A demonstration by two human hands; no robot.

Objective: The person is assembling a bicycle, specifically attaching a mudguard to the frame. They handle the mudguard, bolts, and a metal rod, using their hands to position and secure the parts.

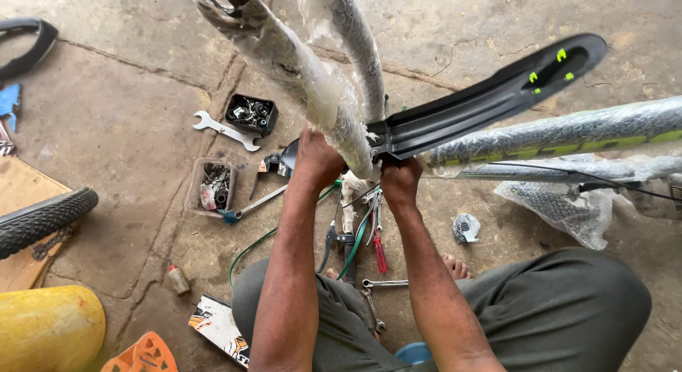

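Observation:
A bicycle frame wrapped in clear plastic film (298,66) stands upside down before me, its two stays rising toward the top. A black mudguard with green marks (490,95) meets the stays near the middle. My left hand (316,159) is closed around the wrapped stay at the joint. Just to its right, my right hand (399,181) grips the base of the mudguard where it meets the frame. The fingertips of both hands are hidden behind the parts.
On the concrete floor lie an open-end spanner (226,130), a black tray of small parts (251,114), a clear box of bits (212,186), pliers and spanners (369,287), a green cable (249,248), a tyre (42,219) and a yellow object (46,329).

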